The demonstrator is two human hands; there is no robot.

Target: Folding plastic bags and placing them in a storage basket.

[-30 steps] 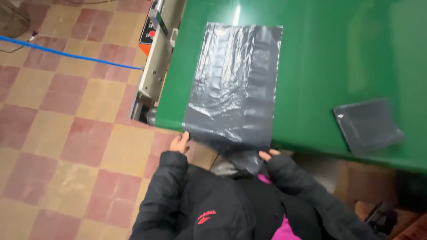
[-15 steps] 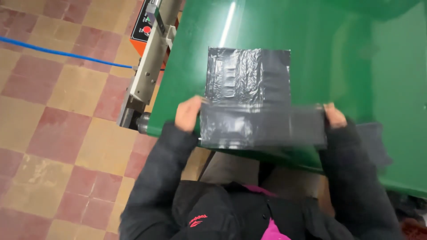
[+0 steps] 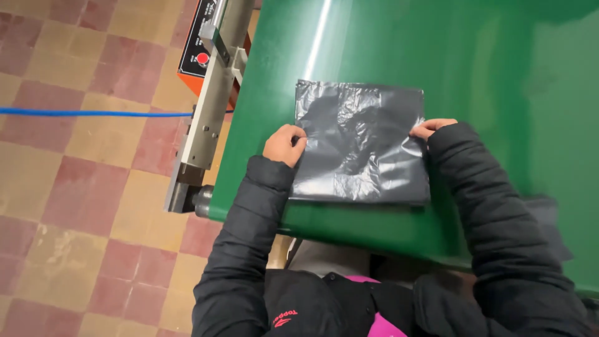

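both hands (image 3: 284, 145) gripping folded bag (image 3: 360, 150)

Dim, warm light — glare streak, sharp

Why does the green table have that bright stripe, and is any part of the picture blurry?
Head view: the stripe is glare from an overhead light on the glossy green table; softer sheen shows on the crinkled dark plastic bag. The left hand and right hand look sharp; the floor tiles are evenly lit, the table's far right corner shaded.
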